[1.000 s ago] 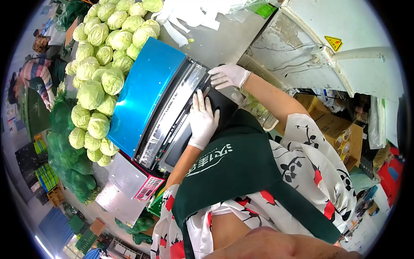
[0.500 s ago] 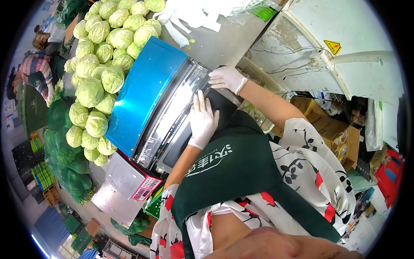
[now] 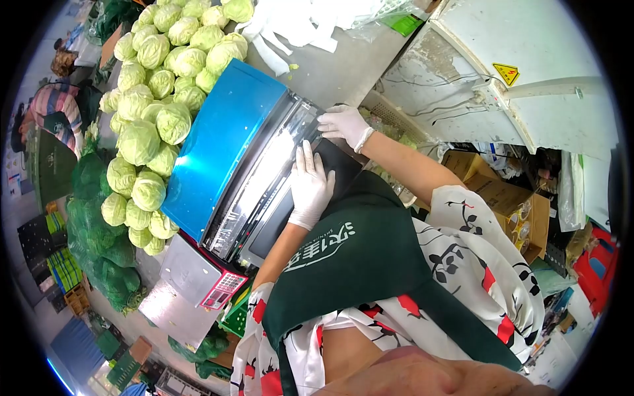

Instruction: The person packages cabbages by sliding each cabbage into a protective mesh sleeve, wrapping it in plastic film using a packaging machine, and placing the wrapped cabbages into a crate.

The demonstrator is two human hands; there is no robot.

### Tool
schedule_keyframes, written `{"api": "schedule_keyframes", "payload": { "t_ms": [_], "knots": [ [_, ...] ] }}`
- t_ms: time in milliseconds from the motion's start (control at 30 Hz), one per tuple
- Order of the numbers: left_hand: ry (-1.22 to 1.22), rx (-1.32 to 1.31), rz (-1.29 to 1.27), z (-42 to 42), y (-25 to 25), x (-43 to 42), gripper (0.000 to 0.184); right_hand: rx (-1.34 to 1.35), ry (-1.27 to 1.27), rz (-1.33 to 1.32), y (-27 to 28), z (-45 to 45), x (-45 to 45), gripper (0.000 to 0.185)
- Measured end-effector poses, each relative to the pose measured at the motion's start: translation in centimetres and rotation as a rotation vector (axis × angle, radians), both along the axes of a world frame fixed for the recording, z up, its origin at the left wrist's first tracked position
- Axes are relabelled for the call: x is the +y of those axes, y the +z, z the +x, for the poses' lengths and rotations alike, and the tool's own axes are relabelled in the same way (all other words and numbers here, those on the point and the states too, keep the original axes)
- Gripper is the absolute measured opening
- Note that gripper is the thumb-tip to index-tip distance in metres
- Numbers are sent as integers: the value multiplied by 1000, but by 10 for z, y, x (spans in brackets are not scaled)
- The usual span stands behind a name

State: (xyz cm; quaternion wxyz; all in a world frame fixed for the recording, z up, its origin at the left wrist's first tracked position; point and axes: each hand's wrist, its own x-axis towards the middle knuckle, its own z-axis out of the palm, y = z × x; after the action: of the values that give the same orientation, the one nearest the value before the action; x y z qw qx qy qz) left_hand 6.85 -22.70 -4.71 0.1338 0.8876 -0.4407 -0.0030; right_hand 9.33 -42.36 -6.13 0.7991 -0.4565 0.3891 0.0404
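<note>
Both my hands wear thin white gloves and are at a film-wrapping machine with a blue top cover (image 3: pixel 221 125). My left hand (image 3: pixel 310 188) lies flat, fingers stretched out and close together, across the machine's dark front edge and the shiny clear film (image 3: pixel 264 175). My right hand (image 3: pixel 345 125) reaches to the right end of the machine, with its fingers extended over the end of the film bar. What lies under its fingertips is partly hidden. Between the hands and my green apron (image 3: pixel 356 244) is the machine's dark front plate (image 3: pixel 340 165).
A large pile of cabbages (image 3: pixel 142 142) sits behind the machine. To the left is a red scale (image 3: pixel 221 290) with a metal pan. White plastic strips (image 3: pixel 290 23) lie at the back. Cardboard boxes (image 3: pixel 508 198) and a white cabinet (image 3: pixel 456 86) stand right. A co-worker (image 3: pixel 59 112) is far left.
My right hand has shifted slightly toward me at the machine's end, and its fingers are angled differently. My left hand stays nearly in place.
</note>
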Motion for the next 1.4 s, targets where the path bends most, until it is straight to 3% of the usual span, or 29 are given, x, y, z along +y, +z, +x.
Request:
{"api": "schedule_keyframes", "payload": {
  "t_ms": [367,700,1400],
  "knots": [
    [-11,0,10,3,2,3,56,-95,36,293,-16,-8,-13,32],
    [0,4,7,1,1,2,56,-120,-6,294,-42,-9,-15,37],
    [16,-15,-6,0,-2,3,48,-34,-64,116,-12,-6,-2,43]
  ]
}}
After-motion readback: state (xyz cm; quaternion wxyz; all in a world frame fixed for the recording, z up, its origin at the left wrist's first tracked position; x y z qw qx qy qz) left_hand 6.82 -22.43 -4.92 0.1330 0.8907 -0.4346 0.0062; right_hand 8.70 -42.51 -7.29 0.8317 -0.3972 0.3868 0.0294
